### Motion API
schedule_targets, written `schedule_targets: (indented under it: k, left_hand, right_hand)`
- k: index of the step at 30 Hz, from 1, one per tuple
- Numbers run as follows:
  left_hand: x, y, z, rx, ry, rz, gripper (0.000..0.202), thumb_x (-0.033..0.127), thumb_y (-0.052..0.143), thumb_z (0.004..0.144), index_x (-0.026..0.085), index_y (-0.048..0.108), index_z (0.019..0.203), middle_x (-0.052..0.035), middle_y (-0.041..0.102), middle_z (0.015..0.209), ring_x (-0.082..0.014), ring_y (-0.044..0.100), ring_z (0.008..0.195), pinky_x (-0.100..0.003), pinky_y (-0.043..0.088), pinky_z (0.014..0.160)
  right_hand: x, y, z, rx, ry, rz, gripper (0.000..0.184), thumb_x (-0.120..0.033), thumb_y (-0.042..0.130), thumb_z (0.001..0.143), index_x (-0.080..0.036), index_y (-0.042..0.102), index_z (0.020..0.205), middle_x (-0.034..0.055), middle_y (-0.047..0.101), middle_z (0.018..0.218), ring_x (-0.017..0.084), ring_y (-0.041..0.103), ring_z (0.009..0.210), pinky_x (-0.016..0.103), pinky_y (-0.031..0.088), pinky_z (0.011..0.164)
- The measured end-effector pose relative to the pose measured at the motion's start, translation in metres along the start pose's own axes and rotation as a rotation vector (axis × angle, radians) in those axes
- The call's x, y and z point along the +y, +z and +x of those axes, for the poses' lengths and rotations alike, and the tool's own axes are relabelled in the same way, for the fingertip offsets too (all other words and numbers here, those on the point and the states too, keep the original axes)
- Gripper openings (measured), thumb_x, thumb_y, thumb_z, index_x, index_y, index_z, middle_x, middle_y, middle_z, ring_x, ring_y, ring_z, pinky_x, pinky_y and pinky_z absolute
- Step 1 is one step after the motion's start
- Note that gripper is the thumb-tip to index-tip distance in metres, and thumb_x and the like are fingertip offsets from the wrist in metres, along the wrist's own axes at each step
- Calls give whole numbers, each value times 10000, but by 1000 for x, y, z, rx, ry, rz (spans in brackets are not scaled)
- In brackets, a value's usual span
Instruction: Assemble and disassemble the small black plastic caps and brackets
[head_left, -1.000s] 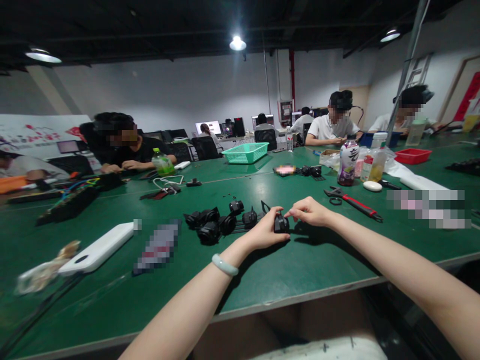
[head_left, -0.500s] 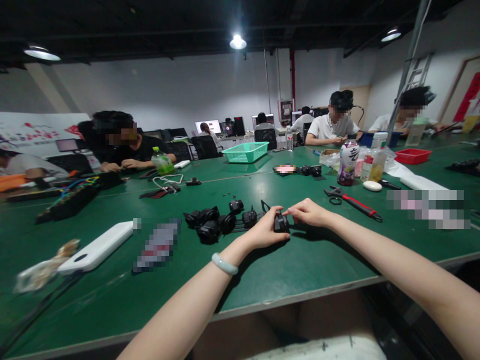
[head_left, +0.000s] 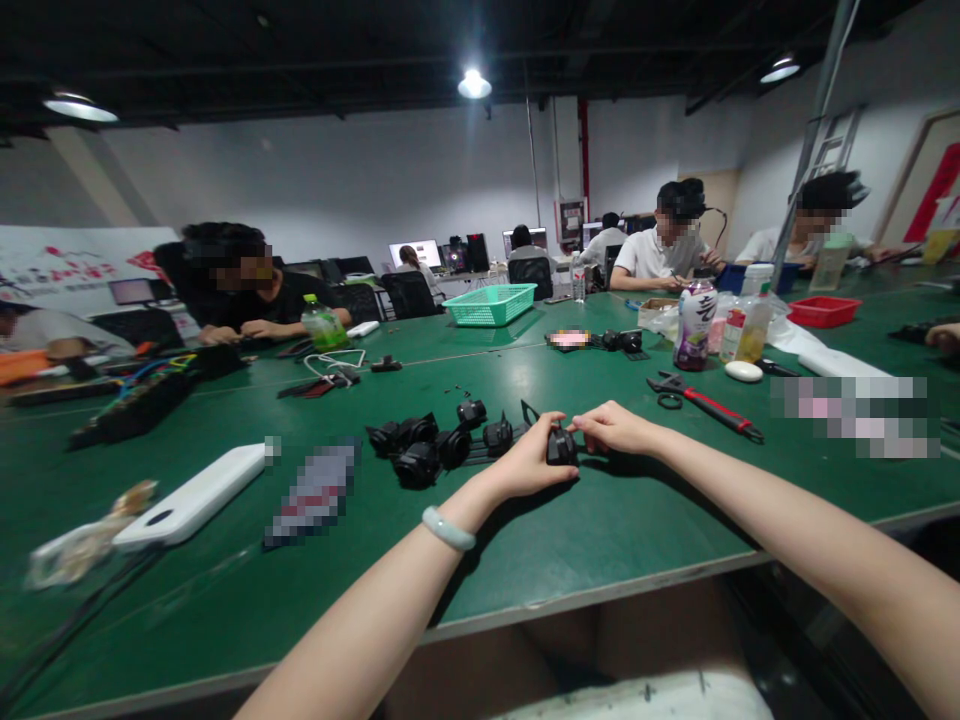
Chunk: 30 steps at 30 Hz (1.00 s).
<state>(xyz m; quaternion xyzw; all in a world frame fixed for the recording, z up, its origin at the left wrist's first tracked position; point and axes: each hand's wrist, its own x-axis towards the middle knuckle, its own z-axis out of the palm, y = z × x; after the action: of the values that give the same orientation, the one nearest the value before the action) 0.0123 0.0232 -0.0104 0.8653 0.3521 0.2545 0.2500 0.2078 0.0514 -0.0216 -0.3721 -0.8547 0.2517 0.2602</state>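
My left hand, with a pale bangle on its wrist, is closed around a black round part on the green table. A dark pointed flap stands up behind the fingers. On the far side of that part is my right hand, its fingers bent into a pinch right at the part's edge. What the pinch holds, if anything, is too small to see. Several similar black round parts lie in a cluster left of my hands, some with dark strips and pointed flaps.
An adjustable wrench with a red-black handle lies to the right. Behind it stand a purple-labelled bottle and another bottle. A green basket sits further back. At left are a white power bank and cable. Co-workers sit around.
My hands stay almost in place at the black round part, the right fingers shifting only slightly. Another person's hand has appeared at the far right edge.
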Motion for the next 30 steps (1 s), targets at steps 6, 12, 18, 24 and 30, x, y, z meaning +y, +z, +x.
schedule_targets:
  k: [6,12,18,24,30]
  left_hand:
    - [0,-1,0,3,12,-3,689,276,647,590,157,298,1172,-95,440,1111,-220,444,1024,-348,342,892]
    - [0,-1,0,8,6,-9,687,280,650,587,160,307,1170,-92,449,1096,-230,444,1020,-364,343,885]
    - [0,0,0,18,-5,-30,690,267,659,576,160,313,1164,-86,468,1059,-235,452,1007,-373,352,870]
    - [1,0,0,20,-5,-27,683,263,657,576,161,316,1160,-86,464,1073,-230,455,1004,-367,352,872]
    - [-1,0,0,7,-10,-11,696,274,656,580,157,300,1167,-90,456,1082,-225,461,993,-360,358,870]
  right_hand:
    - [-7,-7,-2,67,-59,-23,572,-503,259,823,-92,648,741,23,567,549,97,475,501,201,331,524]
    - [-12,-14,-4,134,-141,-31,518,-489,305,816,-108,657,806,19,571,551,83,459,474,191,313,499]
    - [-11,-12,-4,108,-171,-43,499,-484,334,809,-110,662,777,32,584,561,96,495,505,194,326,516]
    - [-9,-10,-3,99,-133,-51,542,-497,298,815,-100,662,750,16,551,515,88,455,465,194,311,493]
    - [-7,-8,-3,83,-103,-38,560,-500,278,819,-92,656,755,19,560,529,88,443,467,196,309,494]
